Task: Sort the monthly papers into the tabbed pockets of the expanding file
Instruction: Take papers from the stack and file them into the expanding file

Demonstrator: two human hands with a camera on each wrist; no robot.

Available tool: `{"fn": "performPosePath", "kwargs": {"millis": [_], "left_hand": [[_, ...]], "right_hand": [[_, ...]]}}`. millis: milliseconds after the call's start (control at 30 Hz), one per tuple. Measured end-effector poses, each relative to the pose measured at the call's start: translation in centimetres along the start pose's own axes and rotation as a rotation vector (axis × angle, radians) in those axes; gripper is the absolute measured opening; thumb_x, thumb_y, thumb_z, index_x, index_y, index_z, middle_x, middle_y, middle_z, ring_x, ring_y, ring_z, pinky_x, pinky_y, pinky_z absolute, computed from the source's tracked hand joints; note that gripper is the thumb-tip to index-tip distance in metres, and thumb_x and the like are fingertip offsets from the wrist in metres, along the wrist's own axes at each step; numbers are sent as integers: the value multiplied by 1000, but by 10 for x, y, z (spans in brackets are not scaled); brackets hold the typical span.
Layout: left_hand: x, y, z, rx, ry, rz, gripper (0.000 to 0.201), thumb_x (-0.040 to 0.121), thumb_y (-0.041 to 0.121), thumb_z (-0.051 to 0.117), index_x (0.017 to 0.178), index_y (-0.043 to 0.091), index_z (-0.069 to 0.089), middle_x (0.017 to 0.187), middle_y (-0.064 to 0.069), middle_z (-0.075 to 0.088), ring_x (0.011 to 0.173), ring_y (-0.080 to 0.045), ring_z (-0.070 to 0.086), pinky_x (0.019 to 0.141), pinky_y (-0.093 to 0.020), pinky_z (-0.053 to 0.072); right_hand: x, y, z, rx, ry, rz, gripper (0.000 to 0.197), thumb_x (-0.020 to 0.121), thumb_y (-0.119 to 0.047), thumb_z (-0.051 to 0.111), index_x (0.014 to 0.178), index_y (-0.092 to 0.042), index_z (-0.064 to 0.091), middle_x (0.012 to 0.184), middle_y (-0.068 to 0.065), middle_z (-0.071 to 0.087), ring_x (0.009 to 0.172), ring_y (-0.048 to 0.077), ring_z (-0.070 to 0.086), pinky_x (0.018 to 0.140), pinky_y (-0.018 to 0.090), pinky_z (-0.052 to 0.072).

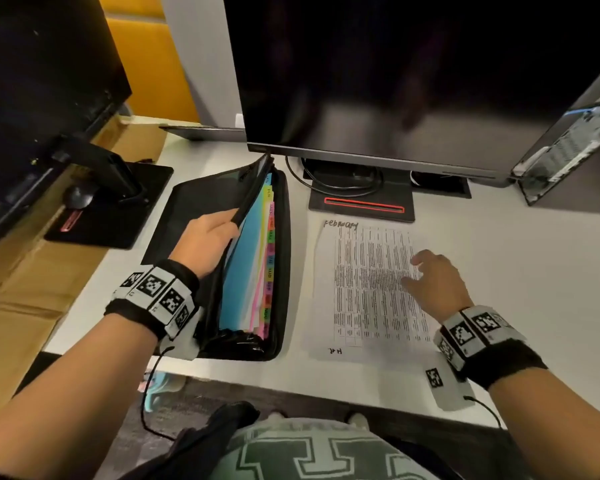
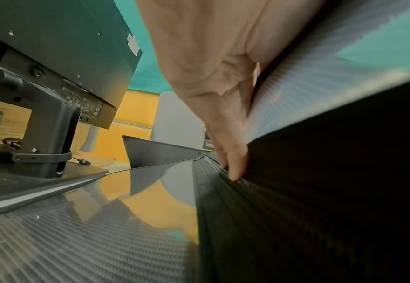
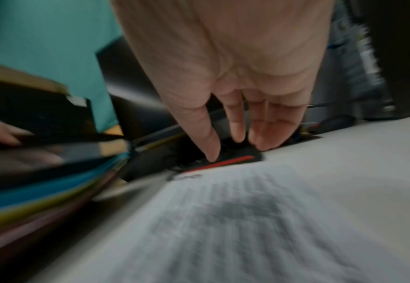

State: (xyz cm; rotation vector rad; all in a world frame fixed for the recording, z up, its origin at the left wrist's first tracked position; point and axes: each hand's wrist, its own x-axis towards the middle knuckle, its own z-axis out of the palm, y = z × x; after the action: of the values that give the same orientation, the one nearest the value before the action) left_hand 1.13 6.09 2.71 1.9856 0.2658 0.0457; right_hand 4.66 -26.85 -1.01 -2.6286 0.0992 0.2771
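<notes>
- Two hands in play: the left hand (image 1: 207, 242) has its grip curled over the edge of the raised flap (image 1: 253, 187) of the file (image 1: 281, 258), thumb on the outside, fingers tucked behind it out of the head view.
- Left wrist view shows one finger (image 2: 233, 157) lying straight along that flap edge, tip down by the ribbed black gusset (image 2: 259, 220).
- File lies flat on the table (image 1: 499, 237), just right of the left grip, mouth open; blue and pink dividers (image 1: 243, 271) show, plus a row of coloured month tabs (image 1: 269, 258).
- Right hand (image 1: 437, 282) sits over the right half of the paper (image 1: 364, 285), grip loose and spread, pinching nothing. Can't tell if the fingertips actually touch the sheet.
- Right wrist view is pretty blurry, but the fingers (image 3: 235, 122) hang down relaxed and apart above the sheet (image 3: 223, 220).
- Paper lies flat on the table just right of the file, "February" handwritten at its far corner, printed table underneath.
- Beyond the paper is a monitor (image 1: 395, 71) on its stand (image 1: 361, 202).
</notes>
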Motion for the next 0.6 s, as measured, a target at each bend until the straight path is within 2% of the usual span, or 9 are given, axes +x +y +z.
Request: {"fn": "performPosePath", "kwargs": {"millis": [100,167,233,300,367,433,467,533,600], "left_hand": [[-2,1,3,19,-10,0,35,89,7,47,88,37,66,89,17,66,77,11,59,67,-3,43],[-3,2,5,5,-12,-11,33,89,6,47,98,28,69,90,15,67,75,13,59,64,-1,42],[-5,2,6,-20,-10,-19,34,88,4,47,102,25,69,91,16,67,76,13,59,65,0,42],[-4,2,6,-46,1,-13,35,86,2,47,97,24,71,91,14,69,79,10,59,71,-3,44],[-4,1,2,-49,-1,-11,30,82,4,48,85,22,72,85,10,69,78,4,59,75,-11,45],[-4,1,-5,-81,5,-19,22,74,13,49,81,6,69,81,-4,66,80,-9,57,78,-26,43],[-4,1,-9,-115,25,-33,27,71,17,50,84,-1,66,83,-9,63,81,-16,55,78,-30,42],[-6,2,-15,-233,61,-78,25,71,18,54,87,3,66,86,-12,59,82,-19,53,78,-32,41],[-7,5,-19,-388,71,-129,22,70,16,60,87,6,67,89,-14,58,78,-21,54,73,-30,44]], "right_hand": [[-9,-53,10,214,-133,-202,18,88,-16,61,105,-11,62,103,4,63,89,18,60,77,25,45],[-17,-89,24,393,-259,-254,15,87,-13,60,102,-10,64,93,5,67,84,21,65,80,34,53],[-24,-117,44,516,-408,-224,24,87,-6,57,111,-5,62,89,7,66,86,25,66,86,39,54],[-29,-136,64,534,-493,-213,28,87,-2,53,115,0,57,87,10,62,89,28,63,90,41,52],[-30,-144,83,414,-456,-287,21,87,-5,52,104,6,58,83,15,61,89,30,59,92,46,46],[-29,-145,95,290,-395,-317,25,90,-11,53,107,6,58,94,20,64,95,30,58,90,36,43],[-30,-146,97,287,-380,-307,28,90,-15,55,113,2,57,97,18,64,96,28,58,87,30,43],[-30,-145,101,319,-351,-276,39,88,-24,59,123,-10,50,99,9,61,95,23,57,80,24,41],[-29,-145,105,368,-328,-306,51,86,-33,59,132,-20,41,108,3,57,99,20,57,85,25,43]]}}
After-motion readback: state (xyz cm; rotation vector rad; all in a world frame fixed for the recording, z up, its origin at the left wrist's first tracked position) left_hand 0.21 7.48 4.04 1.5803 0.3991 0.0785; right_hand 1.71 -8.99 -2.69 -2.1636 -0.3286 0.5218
